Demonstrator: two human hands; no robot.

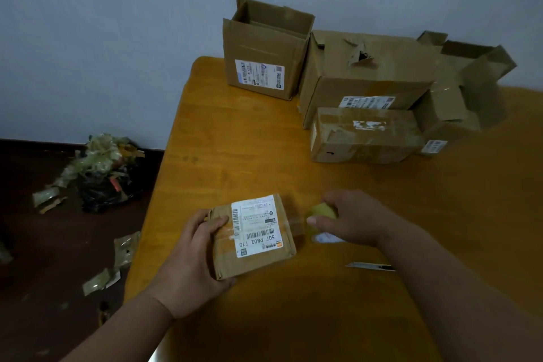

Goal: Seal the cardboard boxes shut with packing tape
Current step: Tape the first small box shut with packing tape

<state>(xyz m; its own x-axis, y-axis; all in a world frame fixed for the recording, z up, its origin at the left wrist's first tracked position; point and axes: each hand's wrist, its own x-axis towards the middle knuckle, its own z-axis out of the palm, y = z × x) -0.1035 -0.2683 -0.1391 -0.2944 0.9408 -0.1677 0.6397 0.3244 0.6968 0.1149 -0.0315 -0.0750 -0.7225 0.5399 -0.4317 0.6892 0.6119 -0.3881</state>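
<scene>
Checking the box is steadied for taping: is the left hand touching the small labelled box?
Touching. The head view shows the left hand gripping the small box, fingers lying on its top.

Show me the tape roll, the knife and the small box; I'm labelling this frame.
tape roll point(322, 211), head view, on its yellowish side showing under the right hand.
knife point(370, 266), head view, mid-handle on the table.
small box point(258, 232), head view, on its white label.

A plain pale blue-grey wall point(117, 38) is seen from 9 to 3 o'clock. An orange-brown wooden surface point(235, 141) is set against it. Dark reddish-brown floor point(44, 244) lies at 8 o'clock. The room is dimly lit.
</scene>
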